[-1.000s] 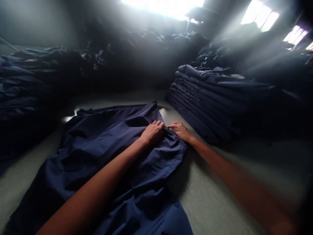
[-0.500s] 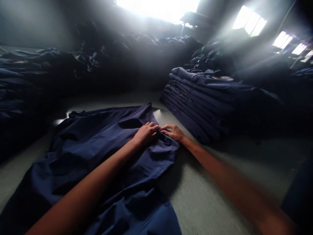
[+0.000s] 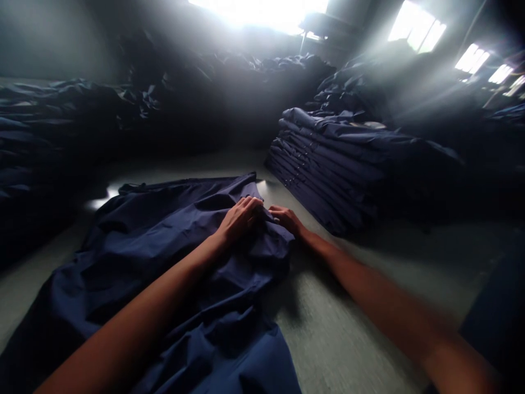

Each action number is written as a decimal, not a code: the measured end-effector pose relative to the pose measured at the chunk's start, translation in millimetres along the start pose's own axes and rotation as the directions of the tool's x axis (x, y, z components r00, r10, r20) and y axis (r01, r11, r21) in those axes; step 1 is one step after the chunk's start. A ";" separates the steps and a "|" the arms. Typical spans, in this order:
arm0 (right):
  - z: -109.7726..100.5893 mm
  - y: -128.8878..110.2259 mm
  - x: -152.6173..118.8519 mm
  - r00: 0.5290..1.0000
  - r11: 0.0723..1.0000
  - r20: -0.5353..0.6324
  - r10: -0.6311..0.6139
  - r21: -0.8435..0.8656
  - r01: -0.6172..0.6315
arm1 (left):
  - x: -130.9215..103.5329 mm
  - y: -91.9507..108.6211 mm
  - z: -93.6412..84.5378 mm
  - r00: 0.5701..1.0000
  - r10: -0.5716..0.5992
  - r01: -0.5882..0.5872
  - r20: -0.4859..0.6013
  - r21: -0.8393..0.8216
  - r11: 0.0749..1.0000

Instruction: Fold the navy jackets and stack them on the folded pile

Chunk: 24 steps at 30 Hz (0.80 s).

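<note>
A dark blue garment (image 3: 164,230) lies rumpled over the grey surface, its narrow upper end near the middle of the view. My left hand (image 3: 243,214) is closed on the cloth close to that end, knuckles up. Just to its right, my right hand (image 3: 286,218) has its fingers curled in and pinches the garment's edge. A small gap separates the two hands, with cloth running between them. The fingertips of my left hand are partly hidden in the folds.
A tall stack of folded dark garments (image 3: 328,169) stands at the right, beyond my right hand. More heaped cloth (image 3: 28,137) fills the left side, and further dark piles stand at the back below bright windows. The grey tabletop (image 3: 328,328) shows at lower right.
My left hand has drawn slightly left and up, and its fingers have curled in more. My right hand's fingers are more folded. The hands are a little further apart, and the cloth edge has shifted left.
</note>
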State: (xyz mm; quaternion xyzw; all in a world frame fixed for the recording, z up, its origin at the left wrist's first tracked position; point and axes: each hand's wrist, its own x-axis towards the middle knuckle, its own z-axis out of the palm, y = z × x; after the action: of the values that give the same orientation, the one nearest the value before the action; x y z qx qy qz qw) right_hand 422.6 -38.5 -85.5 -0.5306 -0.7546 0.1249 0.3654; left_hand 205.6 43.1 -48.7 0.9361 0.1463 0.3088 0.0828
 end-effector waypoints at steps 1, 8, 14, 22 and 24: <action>-0.2 -0.1 -1.0 1.000 1.000 -0.001 0.012 0.015 -0.012 | -0.1 -0.3 0.8 1.000 -0.010 0.009 -0.015 -0.020 1.000; 1.1 5.9 4.9 0.993 0.991 -0.064 0.099 0.092 -0.093 | 1.3 -5.8 6.3 0.990 -0.134 0.127 -0.054 -0.117 0.985; -3.8 -1.8 1.0 0.983 0.989 -0.141 0.122 0.103 -0.108 | 0.4 -17.7 1.9 0.989 -0.121 0.110 -0.089 -0.117 0.987; -15.4 -13.2 0.8 0.956 0.980 -0.255 0.146 0.167 -0.105 | -1.4 -29.0 -2.5 0.988 -0.117 0.106 -0.106 -0.102 0.989; -16.9 -12.8 1.7 0.948 0.975 -0.270 0.167 0.191 -0.118 | -1.7 -30.6 -3.1 0.988 -0.121 0.110 -0.094 -0.107 0.988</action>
State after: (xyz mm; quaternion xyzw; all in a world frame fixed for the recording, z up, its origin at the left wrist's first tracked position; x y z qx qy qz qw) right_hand 424.9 -45.6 -65.6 -0.5628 -0.6401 0.1380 0.5045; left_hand 195.6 71.6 -54.7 0.9039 0.1884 0.3572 0.1406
